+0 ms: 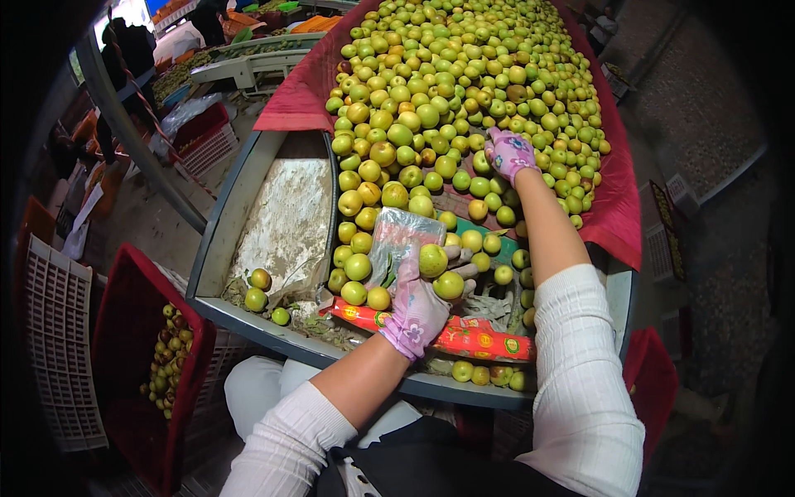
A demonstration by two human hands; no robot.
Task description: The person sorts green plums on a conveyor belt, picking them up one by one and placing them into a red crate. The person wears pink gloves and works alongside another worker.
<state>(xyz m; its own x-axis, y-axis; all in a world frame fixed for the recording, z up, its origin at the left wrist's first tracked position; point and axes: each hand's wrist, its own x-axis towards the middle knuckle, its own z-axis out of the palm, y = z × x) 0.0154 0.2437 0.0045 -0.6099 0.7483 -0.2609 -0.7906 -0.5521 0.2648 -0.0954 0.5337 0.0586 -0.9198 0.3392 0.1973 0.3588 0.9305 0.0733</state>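
My left hand (425,295), in a pink flowered glove, is palm up with two green-yellow fruits in it, one fruit (433,260) by the thumb and another (448,285) on the fingers. My right hand (510,153), in a matching glove, reaches into the large heap of jujube-like fruits (435,81); its fingertips are partly hidden, so any hold on a fruit is unclear. Beneath my left wrist lies a red printed wrapper strip (484,340). A clear plastic-wrapped block (407,233) sits just beyond the left hand among loose fruits.
Red cloth (298,102) lines the sorting table, whose metal rim (267,323) curves in front of me. A red-lined crate (130,360) holding fruits stands at left, another red-lined crate (649,373) at right. A slanted metal pole (133,133) rises at left; people stand beyond it.
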